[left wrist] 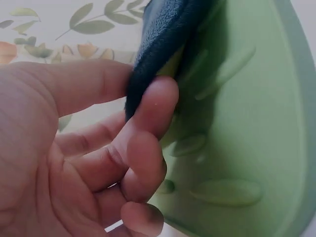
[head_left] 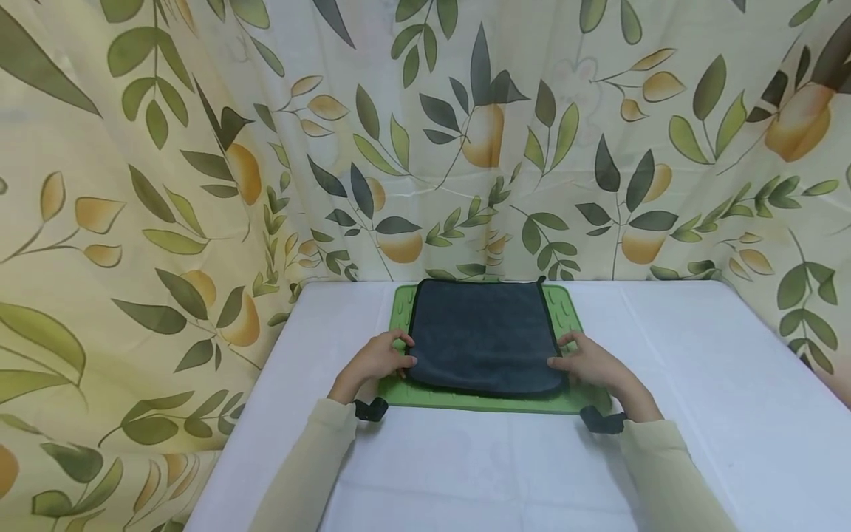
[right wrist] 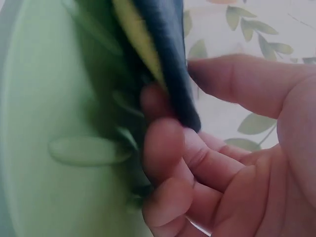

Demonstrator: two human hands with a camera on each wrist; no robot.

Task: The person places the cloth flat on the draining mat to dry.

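Note:
A dark blue-grey cloth [head_left: 485, 332] with black edging lies over a green mat [head_left: 465, 401] that has raised oval ridges. My left hand [head_left: 382, 356] pinches the cloth's left edge between thumb and fingers. On the opposite side, my right hand [head_left: 588, 362] pinches the right edge. In the left wrist view the fuzzy cloth [left wrist: 160, 44] passes between thumb and index finger, above the mat [left wrist: 247, 123]. A strip of yellow shows on the underside of the cloth [right wrist: 165, 44] in the right wrist view. The cloth's near edge bulges slightly over the mat.
A white-covered table [head_left: 452, 465] carries the mat. Behind it and along the left hangs a curtain [head_left: 425, 148] printed with leaves and orange fruit. Each wrist wears a black strap mount [head_left: 371, 409] below a pale sleeve [head_left: 309, 462].

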